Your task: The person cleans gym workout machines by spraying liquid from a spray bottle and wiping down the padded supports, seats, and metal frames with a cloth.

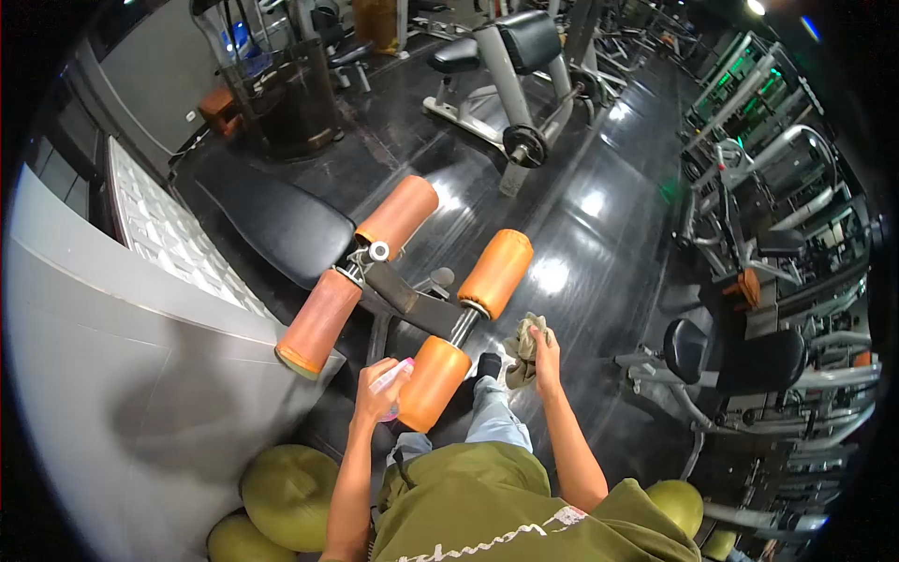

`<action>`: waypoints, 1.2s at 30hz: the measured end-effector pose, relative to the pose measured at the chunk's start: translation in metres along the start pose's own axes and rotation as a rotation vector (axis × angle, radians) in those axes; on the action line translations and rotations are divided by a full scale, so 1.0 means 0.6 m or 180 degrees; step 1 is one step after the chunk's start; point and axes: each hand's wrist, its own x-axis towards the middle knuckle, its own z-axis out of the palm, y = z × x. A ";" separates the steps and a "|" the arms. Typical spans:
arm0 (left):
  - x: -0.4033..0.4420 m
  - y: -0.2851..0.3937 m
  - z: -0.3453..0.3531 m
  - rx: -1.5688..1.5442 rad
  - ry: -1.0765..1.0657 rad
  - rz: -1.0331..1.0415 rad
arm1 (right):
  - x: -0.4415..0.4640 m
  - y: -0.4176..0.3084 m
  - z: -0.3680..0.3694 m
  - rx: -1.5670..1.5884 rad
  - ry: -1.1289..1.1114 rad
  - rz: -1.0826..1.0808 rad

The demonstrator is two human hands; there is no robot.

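Observation:
My left hand (pixel 375 391) is closed round a clear spray bottle (pixel 387 382) with a pink top, beside the near orange foam roller (pixel 434 384). My right hand (pixel 547 361) holds a crumpled grey-green cloth (pixel 522 351), apart from the bench. Another orange roller (pixel 496 273) sits on the same metal bar, further off. Beyond them, two reddish-orange rollers, one on the right (pixel 398 217) and one on the left (pixel 318 323), flank the end of a black padded bench (pixel 272 220).
Green exercise balls (pixel 290 496) lie at the lower left by the grey wall (pixel 94 347). A machine with black pads (pixel 529 42) stands ahead on the dark floor (pixel 599 244). More machines (pixel 763 361) line the right side.

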 end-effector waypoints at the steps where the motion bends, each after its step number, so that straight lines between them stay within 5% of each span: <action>1: 0.009 0.016 0.008 -0.0084 -0.0074 -0.0111 | 0.016 -0.013 0.002 0.0078 -0.0030 0.0002; 5: 0.078 0.065 0.068 -0.0289 0.0091 -0.0380 | 0.145 -0.008 -0.025 -0.0047 -0.0175 -0.0078; 18: 0.337 0.037 0.253 0.1669 0.0639 -0.0701 | 0.375 -0.079 -0.046 -0.0732 -0.0905 0.0048; 25: 0.360 0.031 0.281 0.2103 0.0481 -0.1108 | 0.395 -0.065 -0.060 -0.0638 -0.1119 0.0253; 30: 0.331 0.006 0.289 0.2460 0.0555 -0.0587 | 0.400 -0.055 -0.067 -0.0777 -0.1188 0.0122; 36: 0.302 0.008 0.288 0.2407 0.0926 -0.0767 | 0.417 -0.039 -0.060 -0.0896 -0.1240 0.0056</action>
